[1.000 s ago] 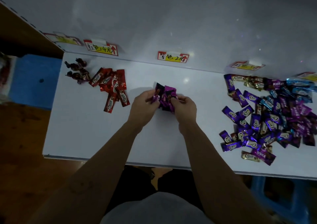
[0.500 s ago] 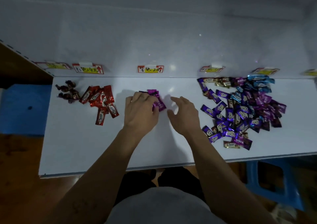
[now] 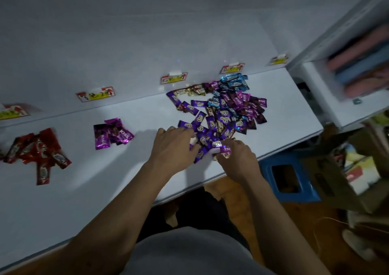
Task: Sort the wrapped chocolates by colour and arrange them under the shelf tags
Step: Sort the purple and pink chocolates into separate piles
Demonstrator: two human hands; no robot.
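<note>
A mixed pile of wrapped chocolates (image 3: 223, 108) in purple, magenta, blue and gold lies on the white shelf (image 3: 84, 190) at the right. My left hand (image 3: 174, 146) rests on the pile's near edge, fingers spread over purple wrappers. My right hand (image 3: 237, 159) pinches a magenta chocolate (image 3: 225, 150) at the pile's front. A small group of magenta chocolates (image 3: 111, 134) lies under a red and yellow tag (image 3: 95, 93). Red chocolates (image 3: 37, 152) lie at the far left, under another tag (image 3: 12, 111).
More tags (image 3: 173, 78) (image 3: 232, 67) (image 3: 279, 59) line the back wall. A blue stool (image 3: 288, 180) and a cardboard box (image 3: 341, 178) stand right of the shelf's end. A white cabinet (image 3: 328, 98) with folded cloth stands at the far right.
Both hands let go of the magenta chocolates, left them under the tag and moved right to the mixed pile. My right hand has picked up a magenta chocolate. The view swung right.
</note>
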